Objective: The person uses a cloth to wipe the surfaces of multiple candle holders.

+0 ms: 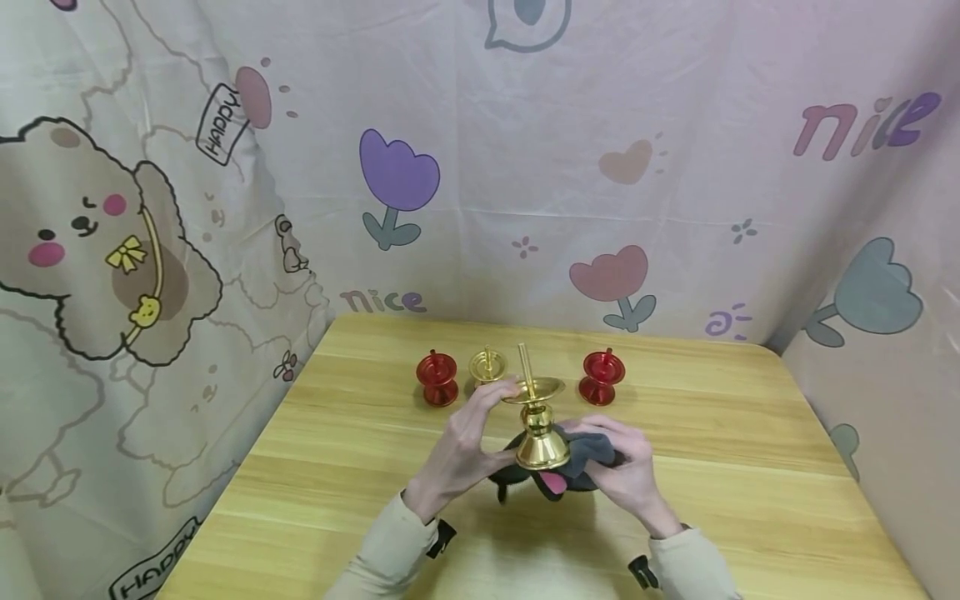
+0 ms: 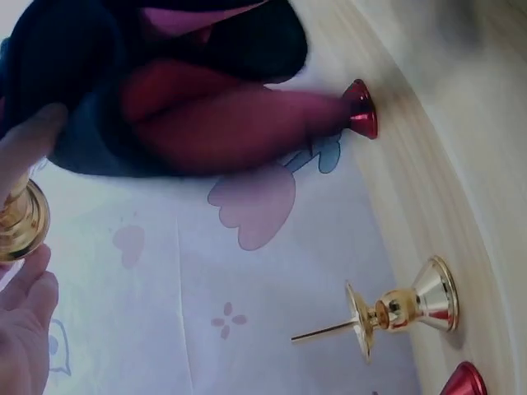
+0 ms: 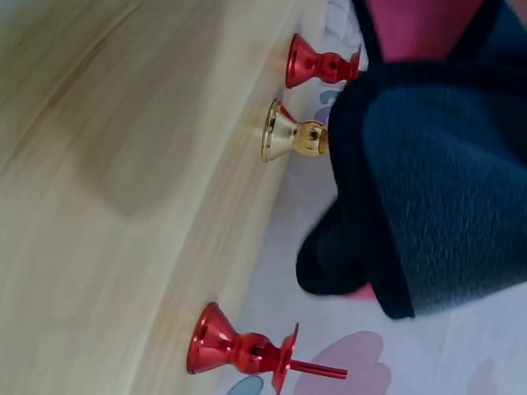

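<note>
A shiny gold candlestick [image 1: 537, 421] with a spike, a dish and a flared base is held up above the table, tilted slightly. My left hand [image 1: 465, 446] grips it, fingers at the dish and thumb by the base. In the left wrist view only part of its gold base [image 2: 26, 222] shows beside the fingers. A dark grey cloth [image 1: 592, 454] with black edging and pink lining is gripped by my right hand [image 1: 630, 471], bunched beside and behind the candlestick's base. In the right wrist view the cloth [image 3: 453, 181] hides the right fingers.
Toward the back of the wooden table [image 1: 337, 433] stand a red candlestick [image 1: 437, 379], a second gold candlestick [image 1: 487, 365] partly behind my left hand, and another red candlestick [image 1: 602, 377]. A printed curtain [image 1: 465, 250] hangs behind the table.
</note>
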A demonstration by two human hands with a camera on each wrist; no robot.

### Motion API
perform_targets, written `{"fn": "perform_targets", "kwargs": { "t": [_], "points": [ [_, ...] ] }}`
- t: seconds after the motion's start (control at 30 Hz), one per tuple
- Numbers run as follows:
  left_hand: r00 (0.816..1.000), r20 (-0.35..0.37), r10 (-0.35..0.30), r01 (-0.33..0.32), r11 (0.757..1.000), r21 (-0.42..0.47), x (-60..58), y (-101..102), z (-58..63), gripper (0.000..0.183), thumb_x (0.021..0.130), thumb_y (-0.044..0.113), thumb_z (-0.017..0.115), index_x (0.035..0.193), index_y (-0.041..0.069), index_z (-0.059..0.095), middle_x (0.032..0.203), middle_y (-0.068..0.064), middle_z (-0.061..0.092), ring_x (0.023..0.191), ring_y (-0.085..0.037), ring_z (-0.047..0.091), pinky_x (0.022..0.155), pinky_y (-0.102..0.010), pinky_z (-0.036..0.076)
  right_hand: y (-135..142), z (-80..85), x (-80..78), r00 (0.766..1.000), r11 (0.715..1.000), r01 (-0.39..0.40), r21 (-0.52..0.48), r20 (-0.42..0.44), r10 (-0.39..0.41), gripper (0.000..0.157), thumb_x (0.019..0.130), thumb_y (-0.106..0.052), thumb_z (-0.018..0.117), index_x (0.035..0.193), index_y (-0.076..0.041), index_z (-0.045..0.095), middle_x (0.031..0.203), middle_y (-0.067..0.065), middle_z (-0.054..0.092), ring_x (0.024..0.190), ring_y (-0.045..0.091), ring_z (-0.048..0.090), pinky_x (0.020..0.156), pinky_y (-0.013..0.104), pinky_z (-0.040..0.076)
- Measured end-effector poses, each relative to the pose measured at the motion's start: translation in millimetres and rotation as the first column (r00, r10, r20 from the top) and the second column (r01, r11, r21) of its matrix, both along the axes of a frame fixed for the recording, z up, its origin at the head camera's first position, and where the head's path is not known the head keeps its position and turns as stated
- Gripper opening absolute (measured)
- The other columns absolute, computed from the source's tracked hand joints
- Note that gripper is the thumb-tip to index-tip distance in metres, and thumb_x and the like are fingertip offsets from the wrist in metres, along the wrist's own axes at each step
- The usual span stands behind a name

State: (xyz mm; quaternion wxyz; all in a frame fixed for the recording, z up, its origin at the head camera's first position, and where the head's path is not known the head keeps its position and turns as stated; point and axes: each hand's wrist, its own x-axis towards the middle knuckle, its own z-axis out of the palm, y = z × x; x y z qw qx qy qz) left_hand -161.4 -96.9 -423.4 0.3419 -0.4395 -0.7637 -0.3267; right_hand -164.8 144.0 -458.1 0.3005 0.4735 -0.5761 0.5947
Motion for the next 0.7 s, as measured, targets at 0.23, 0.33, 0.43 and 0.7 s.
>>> {"fn": "perform_targets", "kwargs": {
  "t": [0.23,0.33,0.43,0.7],
  "points": [
    [0.988,0.149,0.027,-0.005,0.989,-0.144,7.5,-1.8,2.4,0.109,0.074,0.020,0.088,0.156,-0.004,0.022,0.158,-0.024,0.036,0.142,-0.039,0.046,0.116,-0.041,0.042,-1.0,6.7,-4.6,0.975,0.987,0.156,-0.048,-0.152,-0.161,0.037,0.064,0.023,0.060,0.098,0.015,0.072,0.099,0.022,0.074,0.099,0.023,0.073,0.097,0.022,0.056],
    [0.982,0.186,0.042,-0.013,0.988,-0.153,9.7,-0.5,3.9,0.114,0.075,0.032,0.088,0.158,-0.003,0.017,0.161,-0.025,0.032,0.144,-0.040,0.042,0.117,-0.045,0.040,-3.6,11.4,-3.6,0.954,0.977,0.214,-0.027,-0.209,-0.215,0.016,0.082,0.011,0.066,0.096,0.015,0.072,0.093,0.025,0.073,0.092,0.028,0.073,0.096,0.022,0.056],
    [0.978,0.200,0.052,-0.027,0.992,-0.127,10.7,0.1,5.3,0.109,0.072,0.030,0.091,0.154,0.001,0.026,0.158,-0.026,0.036,0.139,-0.040,0.049,0.115,-0.046,0.043,-8.2,16.9,-1.3,0.933,0.966,0.257,-0.006,-0.259,-0.250,0.017,0.092,-0.001,0.065,0.095,0.014,0.072,0.089,0.026,0.071,0.088,0.029,0.073,0.095,0.022,0.057],
    [0.982,0.173,-0.073,0.079,0.996,-0.029,4.5,-10.4,-2.2,0.096,0.062,0.018,0.096,0.138,0.002,0.040,0.149,-0.031,0.046,0.138,-0.041,0.050,0.111,-0.054,0.046,-0.9,11.9,-0.2,0.999,0.997,-0.015,0.075,0.035,0.013,0.049,0.062,0.025,0.065,0.105,0.004,0.074,0.107,0.016,0.075,0.104,0.020,0.073,0.098,0.023,0.054]
  ]
}}
